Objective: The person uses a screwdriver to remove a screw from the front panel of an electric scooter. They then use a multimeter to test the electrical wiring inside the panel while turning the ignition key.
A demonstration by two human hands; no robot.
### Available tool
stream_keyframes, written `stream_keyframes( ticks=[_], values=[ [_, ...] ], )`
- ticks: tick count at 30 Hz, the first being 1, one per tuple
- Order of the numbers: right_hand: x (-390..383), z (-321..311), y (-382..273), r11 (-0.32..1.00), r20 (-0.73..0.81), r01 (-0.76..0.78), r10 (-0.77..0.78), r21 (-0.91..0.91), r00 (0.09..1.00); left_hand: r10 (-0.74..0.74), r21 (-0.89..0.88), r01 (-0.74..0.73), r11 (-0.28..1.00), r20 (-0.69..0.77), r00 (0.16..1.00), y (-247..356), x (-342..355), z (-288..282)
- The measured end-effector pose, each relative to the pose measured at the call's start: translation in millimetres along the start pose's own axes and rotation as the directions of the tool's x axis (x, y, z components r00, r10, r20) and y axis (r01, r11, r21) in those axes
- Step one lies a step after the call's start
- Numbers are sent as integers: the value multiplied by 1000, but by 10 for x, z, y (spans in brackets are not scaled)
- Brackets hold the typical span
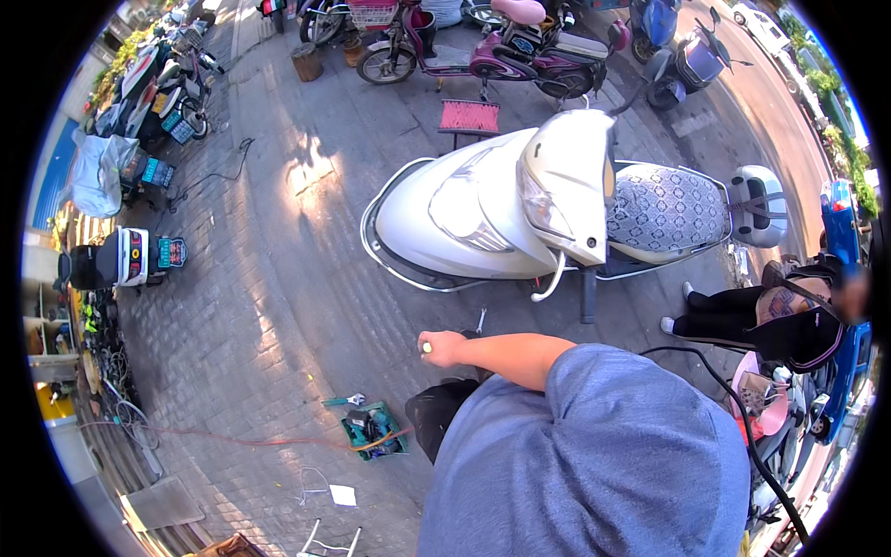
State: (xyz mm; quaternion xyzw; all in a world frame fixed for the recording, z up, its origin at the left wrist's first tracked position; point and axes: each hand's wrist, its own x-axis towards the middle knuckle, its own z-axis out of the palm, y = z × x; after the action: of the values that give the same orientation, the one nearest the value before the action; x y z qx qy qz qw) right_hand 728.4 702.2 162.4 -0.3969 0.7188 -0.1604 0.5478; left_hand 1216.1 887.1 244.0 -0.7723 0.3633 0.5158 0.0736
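My bare right arm reaches out to the left from a blue short sleeve, above my dark trouser legs. The right hand (444,348) is closed around a small thing with a pale, rounded end (427,347); the rest of it is hidden in the fist. On the paving just beyond the hand lies a metal wrench (482,320). A white scooter (473,204) with a patterned seat stands in front of me. Nearer on the left are a green tool tray (397,442) with tools inside and a teal-handled adjustable wrench (345,400). My left hand is out of view.
A pink-topped stool (469,116) and a purple electric bike (492,60) are behind the scooter. Parked scooters (139,257) line the left. A reddish hose (251,439) crosses the paving by the tray. A person in black (733,316) is at the right.
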Motion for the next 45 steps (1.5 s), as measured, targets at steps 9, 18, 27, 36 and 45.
stream_keyframes(
  ticks=[9, 18, 27, 36, 45],
  values=[
    [1172, -535, -788, 914, -48, -147, 178, 379, 983, 177, 254, -190, 948, 76, 981, 1545, 1866, -1623],
    [1925, -973, -2281, 914, -353, -80, 233, 398, 906, 692, 25, -692, 721, 8, 722, 6151, 2829, -3972],
    [3173, -1157, -2132, 716, -492, -39, 517, 697, 700, 847, 230, -894, 385, 296, 441, 8820, 3837, -3681],
    [4346, -2872, -2550, 936, -426, -201, 314, 288, 849, 403, 492, -624, 607, 485, 776, 10023, 4634, -2484],
    [4995, -4252, -2756, 885, -610, -127, 407, 449, 680, 375, 403, -869, 288, 788, 489, 12919, 4195, -446]
  ],
)
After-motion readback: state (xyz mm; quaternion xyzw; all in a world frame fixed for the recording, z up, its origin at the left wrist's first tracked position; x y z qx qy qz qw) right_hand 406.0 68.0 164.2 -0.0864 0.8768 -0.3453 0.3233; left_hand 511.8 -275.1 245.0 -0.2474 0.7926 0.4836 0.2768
